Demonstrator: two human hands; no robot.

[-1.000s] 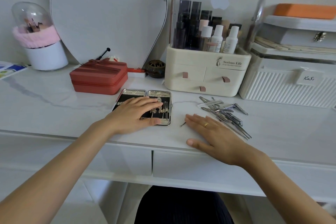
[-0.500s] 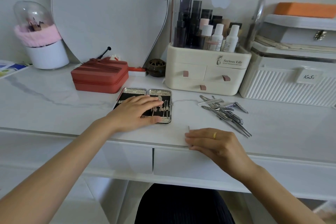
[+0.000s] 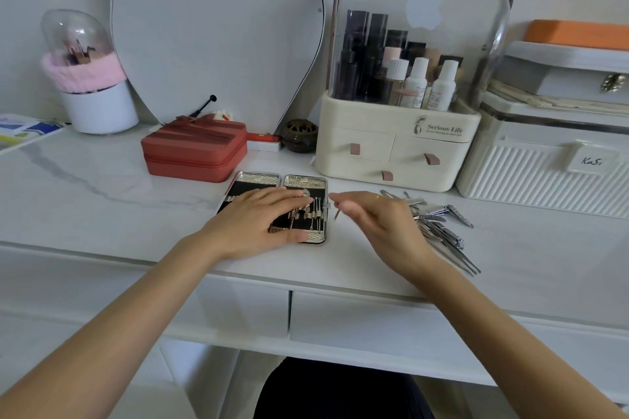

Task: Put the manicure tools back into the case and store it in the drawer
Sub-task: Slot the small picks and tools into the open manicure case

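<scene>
The silver manicure case [image 3: 260,178] lies open and flat on the white vanity top, its black lining holding several small metal tools. My left hand [image 3: 258,221] rests flat across the case, fingers straight. Just right of the case, my right hand [image 3: 371,218] pinches a thin metal tool [image 3: 337,213] between thumb and fingers, its tip pointing down beside the case's right edge. A pile of loose steel manicure tools [image 3: 442,231], clippers and tweezers among them, lies to the right, partly hidden by my right hand. Two closed drawers [image 3: 357,320] sit under the tabletop.
A red zip box [image 3: 194,150] stands behind the case to the left. A cream cosmetic organiser [image 3: 398,146] with a clear lid and a white ribbed box [image 3: 544,173] stand behind on the right. A mirror [image 3: 211,27] and a pink-trimmed brush holder [image 3: 92,78] are at the back.
My right hand picked the thin tool up from the front edge of the table and carried it up and left to the case's right side. The left hand stayed on the case.
</scene>
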